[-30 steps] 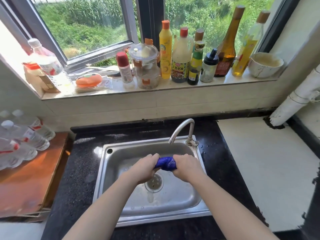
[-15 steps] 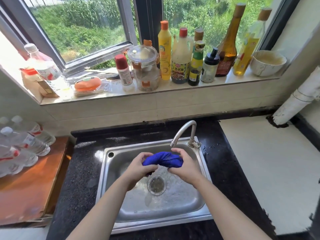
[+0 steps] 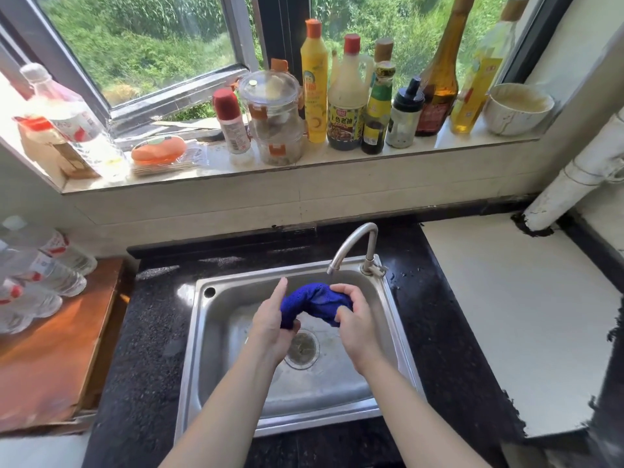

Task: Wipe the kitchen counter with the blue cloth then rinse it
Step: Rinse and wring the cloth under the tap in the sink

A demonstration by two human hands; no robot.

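The blue cloth (image 3: 315,302) is bunched into a curved roll over the steel sink (image 3: 233,386), just under the spout of the tap (image 3: 354,243). My left hand (image 3: 273,320) grips its left end, with the index finger pointing up. My right hand (image 3: 353,320) is closed on its right end. Both hands are above the round drain (image 3: 301,348). The dark speckled counter (image 3: 145,332) surrounds the sink.
A window sill (image 3: 422,148) behind the sink carries several bottles, jars and a white bowl (image 3: 516,108). Water bottles (image 3: 44,271) lie on a wooden board (image 3: 50,352) at the left. A white slab (image 3: 520,315) and a white pipe (image 3: 580,177) are at the right.
The cloth went from a tight twisted wad low over the drain to a longer, looser roll raised under the tap spout. Both hands moved up and apart with it.
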